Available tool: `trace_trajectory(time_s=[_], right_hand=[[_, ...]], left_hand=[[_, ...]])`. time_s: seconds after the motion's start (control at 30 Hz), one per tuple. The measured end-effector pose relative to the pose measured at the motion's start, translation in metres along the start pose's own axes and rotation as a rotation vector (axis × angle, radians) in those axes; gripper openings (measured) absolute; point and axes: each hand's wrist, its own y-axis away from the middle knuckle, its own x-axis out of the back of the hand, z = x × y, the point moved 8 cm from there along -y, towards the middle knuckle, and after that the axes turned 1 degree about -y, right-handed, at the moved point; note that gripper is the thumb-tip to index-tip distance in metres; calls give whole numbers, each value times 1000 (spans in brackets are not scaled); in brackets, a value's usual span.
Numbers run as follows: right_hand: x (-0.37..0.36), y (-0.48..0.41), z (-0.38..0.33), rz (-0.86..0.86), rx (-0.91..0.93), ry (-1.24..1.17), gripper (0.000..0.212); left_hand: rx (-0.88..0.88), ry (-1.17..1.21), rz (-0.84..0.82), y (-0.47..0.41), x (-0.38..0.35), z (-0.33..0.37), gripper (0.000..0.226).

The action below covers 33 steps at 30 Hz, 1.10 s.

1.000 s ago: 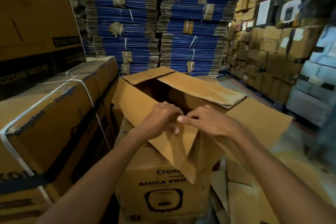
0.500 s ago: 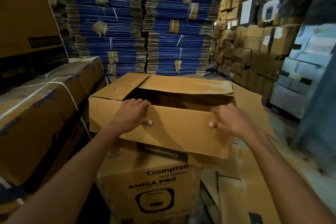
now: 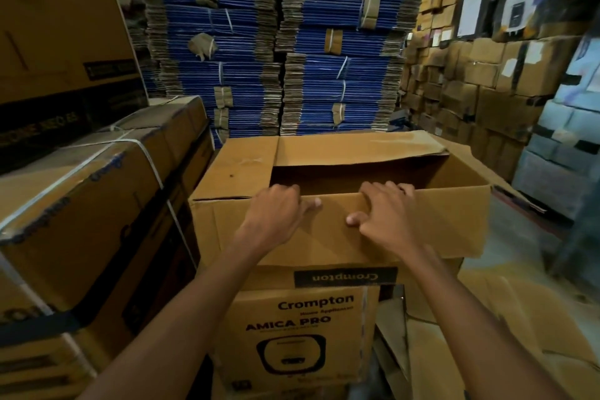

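left grip (image 3: 276, 213), right grip (image 3: 386, 216), clasping carton flap (image 3: 448, 224)

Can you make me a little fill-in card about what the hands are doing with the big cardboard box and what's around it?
Held thing: big open brown cardboard box
Left hand: grips the box's near top edge
Right hand: grips the same edge
Under it: brown printed carton reading Crompton Amica Pro
Left of it: brown carton bound with white straps
Behind: tall stacks of flat blue cardboard sheets

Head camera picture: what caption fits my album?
Left hand and right hand grip the near edge of an open brown cardboard box atop a printed Crompton carton.
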Motion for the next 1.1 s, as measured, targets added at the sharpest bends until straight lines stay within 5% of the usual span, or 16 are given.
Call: trace_trajectory(time_s=[0.23, 0.37, 0.6, 0.73, 0.9, 1.1], right_hand=[[0, 10, 1, 62, 46, -22, 38], [-2, 10, -2, 83, 62, -16, 39], [-5, 8, -3, 63, 44, -28, 40], [-5, 6, -3, 11, 40, -8, 43], [7, -12, -10, -253, -65, -12, 68], [-19, -57, -23, -736, -115, -74, 46]], left_hand=[[47, -441, 295, -8, 72, -33, 59], [213, -581, 221, -11, 88, -91, 49], [589, -116, -158, 1, 26, -163, 90], [699, 270, -138, 2, 2, -162, 99], [754, 156, 17, 3, 6, -150, 83], [739, 178, 53, 11, 2, -156, 75]])
